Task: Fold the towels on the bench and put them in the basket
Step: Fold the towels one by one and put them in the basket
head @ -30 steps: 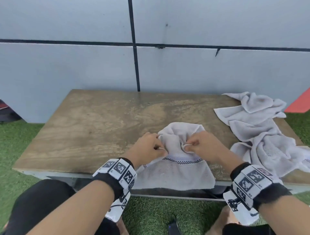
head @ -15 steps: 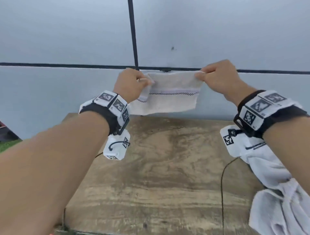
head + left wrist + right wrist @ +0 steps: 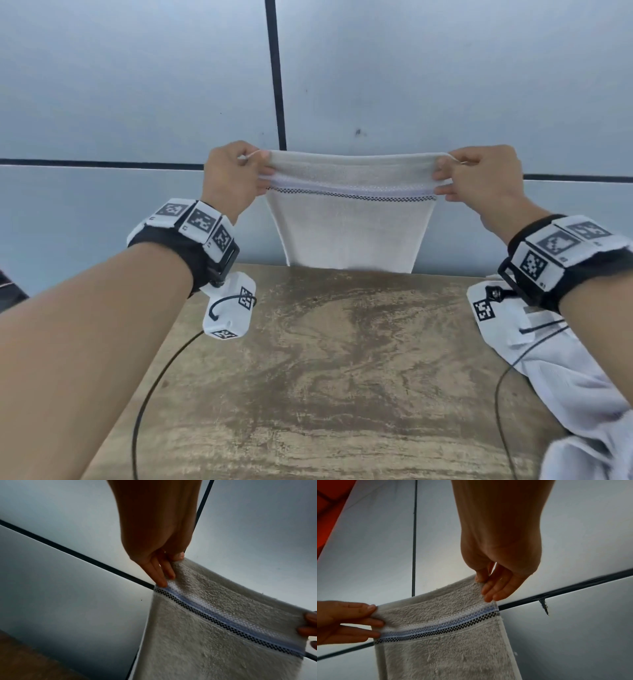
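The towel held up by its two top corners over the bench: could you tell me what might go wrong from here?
1. The left hand and right hand only pinch the towel at its corners with thumb and fingertips, so a corner could slip and the cloth drop crooked.
2. The unfolded towels lie at the right of the bench; laying this one down carelessly could overlap them.

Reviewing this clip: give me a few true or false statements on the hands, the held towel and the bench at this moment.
1. Both hands, left hand and right hand, pinch the top corners of one towel. True.
2. The towel lies flat on the bench. False: it hangs in the air.
3. More towels lie on the bench's right side. True.
4. The held towel is plain. False: a checkered stripe crosses it.
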